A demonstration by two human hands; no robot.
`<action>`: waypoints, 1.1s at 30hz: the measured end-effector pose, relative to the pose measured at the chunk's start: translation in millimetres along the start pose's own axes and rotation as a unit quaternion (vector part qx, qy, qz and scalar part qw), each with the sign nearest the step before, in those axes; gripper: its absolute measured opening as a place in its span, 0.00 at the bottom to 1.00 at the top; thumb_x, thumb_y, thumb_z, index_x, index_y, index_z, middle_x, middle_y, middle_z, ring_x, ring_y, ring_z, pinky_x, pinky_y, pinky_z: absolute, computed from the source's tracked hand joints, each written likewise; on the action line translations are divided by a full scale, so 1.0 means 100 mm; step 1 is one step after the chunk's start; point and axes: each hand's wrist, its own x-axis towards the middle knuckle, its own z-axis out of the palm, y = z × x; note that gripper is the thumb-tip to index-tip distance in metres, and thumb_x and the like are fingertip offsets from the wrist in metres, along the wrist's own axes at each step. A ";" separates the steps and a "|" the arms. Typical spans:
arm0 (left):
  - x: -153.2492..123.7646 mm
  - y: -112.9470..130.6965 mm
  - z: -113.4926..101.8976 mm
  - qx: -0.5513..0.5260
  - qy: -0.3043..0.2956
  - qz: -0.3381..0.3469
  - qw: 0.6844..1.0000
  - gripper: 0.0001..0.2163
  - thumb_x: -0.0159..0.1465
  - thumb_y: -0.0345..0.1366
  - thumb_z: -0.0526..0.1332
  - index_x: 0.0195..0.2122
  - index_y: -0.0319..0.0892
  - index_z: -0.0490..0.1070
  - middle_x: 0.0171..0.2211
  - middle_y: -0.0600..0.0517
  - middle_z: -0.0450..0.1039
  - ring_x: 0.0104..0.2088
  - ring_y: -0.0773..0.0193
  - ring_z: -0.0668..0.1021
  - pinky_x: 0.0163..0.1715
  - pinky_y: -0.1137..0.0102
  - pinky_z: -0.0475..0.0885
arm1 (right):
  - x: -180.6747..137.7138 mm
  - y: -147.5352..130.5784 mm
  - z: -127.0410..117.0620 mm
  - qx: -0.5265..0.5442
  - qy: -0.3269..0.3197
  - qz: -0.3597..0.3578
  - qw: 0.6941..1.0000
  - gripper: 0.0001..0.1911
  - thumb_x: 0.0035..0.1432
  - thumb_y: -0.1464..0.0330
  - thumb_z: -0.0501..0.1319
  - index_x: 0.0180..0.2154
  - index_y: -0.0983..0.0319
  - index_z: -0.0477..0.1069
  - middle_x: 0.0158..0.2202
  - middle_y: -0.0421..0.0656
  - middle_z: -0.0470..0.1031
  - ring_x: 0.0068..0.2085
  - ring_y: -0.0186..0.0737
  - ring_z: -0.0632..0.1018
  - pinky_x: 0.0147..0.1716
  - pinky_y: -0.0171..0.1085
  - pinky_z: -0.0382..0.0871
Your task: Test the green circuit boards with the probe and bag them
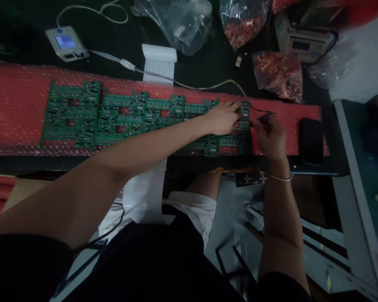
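Note:
Several green circuit boards (126, 115) lie in a row on red bubble wrap (15, 105). My left hand (222, 117) rests flat, fingers stretched out, on the rightmost board (244, 126). Beside it, my right hand (269, 134) is closed around a thin dark probe (264, 116) whose cable (208, 87) runs back over the wrap. The probe's tip points at the rightmost board's right edge. A bracelet circles my right wrist.
A small white meter with a blue screen (66, 42) sits at the back left. Bags of reddish parts (277, 73) and clear plastic (179, 23) lie behind. A black block (311, 140) rests at the wrap's right end. A white paper strip (159, 63) crosses the bench.

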 end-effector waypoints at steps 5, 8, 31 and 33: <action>-0.27 -0.03 -0.14 -0.055 -0.005 -0.005 0.998 0.31 0.75 0.45 0.56 0.78 0.49 0.55 0.76 0.43 0.57 0.76 0.42 0.59 0.76 0.48 0.49 | -0.31 0.11 0.07 -0.048 -0.010 0.000 0.999 0.20 0.68 0.47 0.61 0.36 0.57 0.72 0.35 0.43 0.79 0.39 0.46 0.79 0.45 0.48 0.77; -0.72 -0.01 -0.33 -0.068 0.003 -0.004 0.998 0.31 0.75 0.45 0.58 0.77 0.47 0.56 0.76 0.42 0.58 0.76 0.44 0.59 0.76 0.49 0.50 | -0.30 0.18 0.08 -0.055 -0.015 -0.011 0.998 0.20 0.68 0.47 0.61 0.36 0.56 0.72 0.36 0.44 0.79 0.41 0.48 0.80 0.47 0.49 0.76; -3.05 0.21 0.08 -0.086 0.154 -0.166 0.970 0.07 0.72 0.34 0.63 0.47 0.46 0.80 0.47 0.46 0.78 0.50 0.57 0.80 0.54 0.62 0.78 | -0.33 0.24 0.13 -0.116 0.007 -0.052 0.992 0.13 0.63 0.53 0.60 0.33 0.53 0.67 0.35 0.50 0.76 0.41 0.55 0.77 0.43 0.53 0.71; -3.05 0.21 0.10 -0.088 0.169 -0.175 0.966 0.06 0.71 0.34 0.64 0.45 0.46 0.81 0.46 0.46 0.79 0.49 0.58 0.80 0.53 0.61 0.79 | -0.32 0.23 0.13 -0.117 0.010 -0.056 0.992 0.13 0.63 0.52 0.60 0.33 0.53 0.67 0.35 0.50 0.76 0.39 0.54 0.76 0.42 0.52 0.70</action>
